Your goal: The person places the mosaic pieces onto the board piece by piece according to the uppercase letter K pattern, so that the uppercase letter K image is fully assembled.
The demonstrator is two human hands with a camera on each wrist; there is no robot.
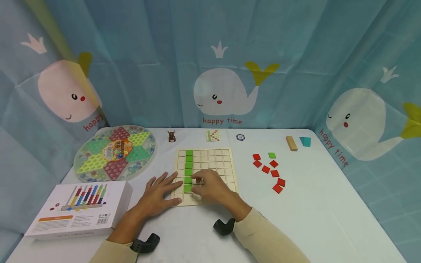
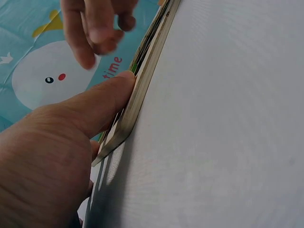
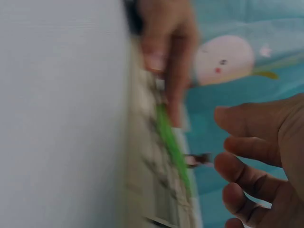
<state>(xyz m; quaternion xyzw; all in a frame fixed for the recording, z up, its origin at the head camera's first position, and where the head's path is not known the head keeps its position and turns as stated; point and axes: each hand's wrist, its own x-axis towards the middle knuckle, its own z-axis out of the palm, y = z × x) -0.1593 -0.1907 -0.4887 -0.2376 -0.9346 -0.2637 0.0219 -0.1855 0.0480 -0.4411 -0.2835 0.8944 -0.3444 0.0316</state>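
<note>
While the left hand [image 1: 156, 196], fingers spread, touches the board's [image 1: 210, 158] edge, the right hand [image 1: 212, 186] hovers above it, fingers parted.

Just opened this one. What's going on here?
A person at a white table is working on a wooden grid board. The left hand rests at the board's left side, thumb on its edge. The right hand hovers over the board, with no tile visible in its fingers. A column of green tiles lies on the grid; red tiles and one loose green tile lie to the right.
</note>
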